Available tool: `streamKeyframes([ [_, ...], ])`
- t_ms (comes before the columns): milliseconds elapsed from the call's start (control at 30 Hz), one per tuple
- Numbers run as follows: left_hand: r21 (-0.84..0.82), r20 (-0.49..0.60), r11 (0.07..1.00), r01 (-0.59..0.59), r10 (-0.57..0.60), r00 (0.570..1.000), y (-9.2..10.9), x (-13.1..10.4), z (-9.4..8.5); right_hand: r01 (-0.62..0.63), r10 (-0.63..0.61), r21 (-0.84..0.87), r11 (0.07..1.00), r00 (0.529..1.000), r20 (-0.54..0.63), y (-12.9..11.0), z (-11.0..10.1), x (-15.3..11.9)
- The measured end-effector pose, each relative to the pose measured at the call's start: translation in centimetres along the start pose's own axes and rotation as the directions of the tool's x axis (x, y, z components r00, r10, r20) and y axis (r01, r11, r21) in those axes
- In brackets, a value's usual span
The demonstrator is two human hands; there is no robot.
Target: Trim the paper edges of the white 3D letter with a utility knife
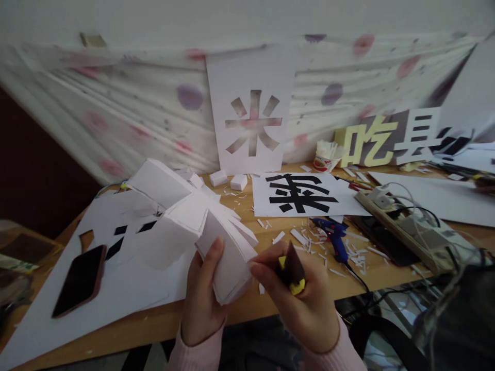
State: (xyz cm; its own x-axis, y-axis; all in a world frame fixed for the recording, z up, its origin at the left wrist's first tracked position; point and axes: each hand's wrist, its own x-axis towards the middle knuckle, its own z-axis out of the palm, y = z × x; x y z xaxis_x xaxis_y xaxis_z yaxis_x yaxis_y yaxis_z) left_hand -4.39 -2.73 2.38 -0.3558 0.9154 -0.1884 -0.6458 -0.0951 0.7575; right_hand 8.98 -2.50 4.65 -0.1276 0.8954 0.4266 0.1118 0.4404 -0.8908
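Observation:
My left hand (204, 288) is closed around the near arm of a white three-dimensional character (185, 211) built from foam board or thick card, its thumb on the top face. The far arms of the character reach up over the white sheet. My right hand (297, 293) pinches with thumb and forefinger at the right edge of that same near arm. Tucked in its palm is a black-and-yellow utility knife (292, 270), partly hidden by the fingers. Whether the fingertips also hold a small scrap, I cannot make out.
A white sheet with cut-outs (154, 283) bears a phone (79, 281). Right of my hands lie white scraps (299, 237), a blue glue gun (334, 237), a printed character sheet (259, 198) and a power strip (410, 226). Behind stand a stencil board (220, 93), a paper cup (325, 162) and finished characters (373, 141).

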Motion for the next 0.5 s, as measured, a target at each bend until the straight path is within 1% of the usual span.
streamKeyframes([
  [33, 0.008, -0.002, 1.0, 0.007, -0.007, 1.0, 0.0, 0.0, 0.3, 0.001, -0.001, -0.019, 1.0, 1.0, -0.031, 0.2, 0.0, 0.1],
  [100, 0.002, -0.028, 1.0, 0.019, -0.019, 0.999, 0.1, 0.0, 0.7, -0.003, -0.008, -0.07, 0.998, 0.986, -0.169, 0.9, -0.5, 0.3],
  [167, -0.035, -0.077, 0.998, 0.05, -0.053, 0.996, 0.1, 0.1, 0.7, -0.047, 0.0, -0.121, 0.991, 0.933, -0.361, 1.7, -1.3, 0.5],
  [200, -0.06, -0.098, 0.995, 0.075, -0.081, 0.992, 0.2, 0.1, 0.7, -0.077, 0.014, -0.131, 0.988, 0.904, -0.428, 2.0, -1.8, 0.6],
  [233, -0.09, -0.109, 0.99, 0.106, -0.116, 0.987, 0.3, 0.2, 0.8, -0.099, 0.028, -0.13, 0.987, 0.886, -0.463, 2.4, -2.3, 0.6],
  [267, -0.124, -0.113, 0.982, 0.142, -0.157, 0.981, 0.5, 0.3, 0.9, -0.111, 0.041, -0.123, 0.986, 0.883, -0.468, 2.6, -2.6, 0.7],
  [367, -0.235, -0.118, 0.947, 0.216, -0.249, 0.961, 1.2, 0.7, 1.7, -0.131, 0.087, -0.089, 0.987, 0.917, -0.389, 2.9, -2.6, 0.5],
  [433, -0.274, -0.108, 0.937, 0.216, -0.253, 0.961, 1.3, 0.8, 2.3, -0.143, 0.117, -0.058, 0.988, 0.939, -0.324, 2.6, -1.7, 0.4],
  [500, -0.246, -0.055, 0.952, 0.183, -0.202, 0.978, 0.9, 0.8, 2.6, -0.129, 0.111, -0.055, 0.99, 0.963, -0.246, 2.1, -0.6, 0.2],
])
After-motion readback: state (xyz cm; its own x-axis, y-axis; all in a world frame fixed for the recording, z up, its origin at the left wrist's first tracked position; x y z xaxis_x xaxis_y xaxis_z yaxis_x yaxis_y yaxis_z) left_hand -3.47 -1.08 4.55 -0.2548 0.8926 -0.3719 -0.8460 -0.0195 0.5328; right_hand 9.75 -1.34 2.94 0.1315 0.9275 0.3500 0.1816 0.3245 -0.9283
